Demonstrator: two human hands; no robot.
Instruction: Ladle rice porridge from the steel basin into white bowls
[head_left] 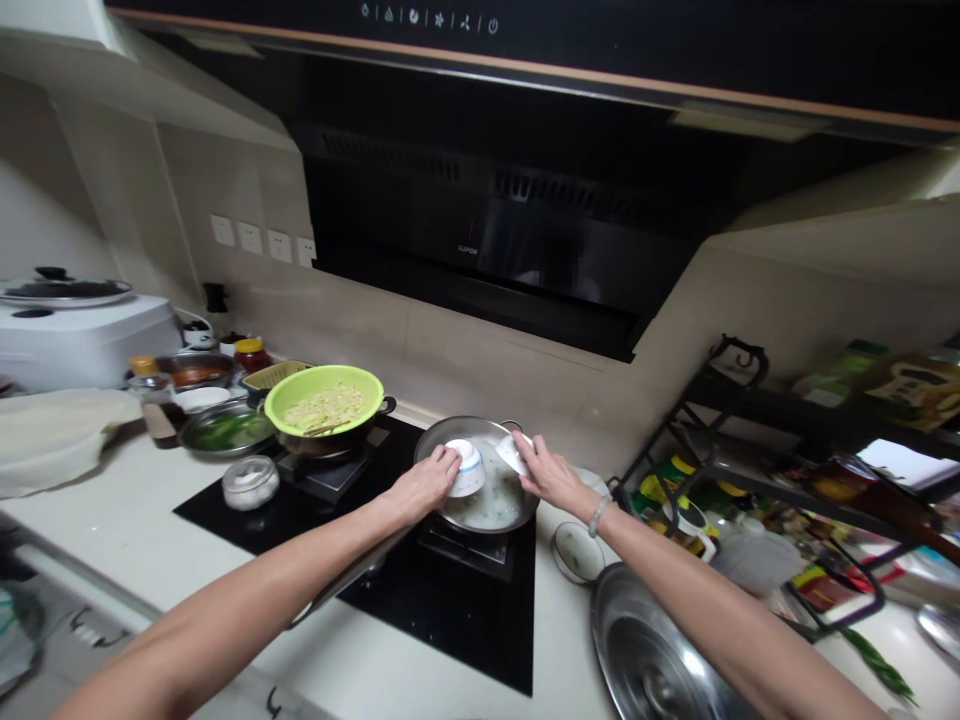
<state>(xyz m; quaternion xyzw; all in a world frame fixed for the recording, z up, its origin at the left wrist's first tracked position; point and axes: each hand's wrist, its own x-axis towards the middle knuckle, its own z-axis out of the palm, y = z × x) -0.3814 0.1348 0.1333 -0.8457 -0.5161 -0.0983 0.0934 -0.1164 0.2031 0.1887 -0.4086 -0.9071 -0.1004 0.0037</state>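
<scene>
My left hand (429, 484) grips a white bowl (466, 470) with a blue band, its foot turned up and its mouth facing down over the pan. Closed round a small white piece of tableware (513, 455) is my right hand (551, 470), held over the pan's right side; its exact kind is hard to make out. Below both hands, a metal pan (448, 430) on the right burner contains cloudy white liquid with dark green bits. The pan's long handle (352, 572) runs under my left forearm.
On the left burner, a lime green basin (375, 385) of pale shreds sits on a dark pot. A glass jar (250, 482) stands beside the black cooktop (480, 625). To the right are a small bowl (577, 552), a large steel lid (652, 650) and a black rack (750, 440).
</scene>
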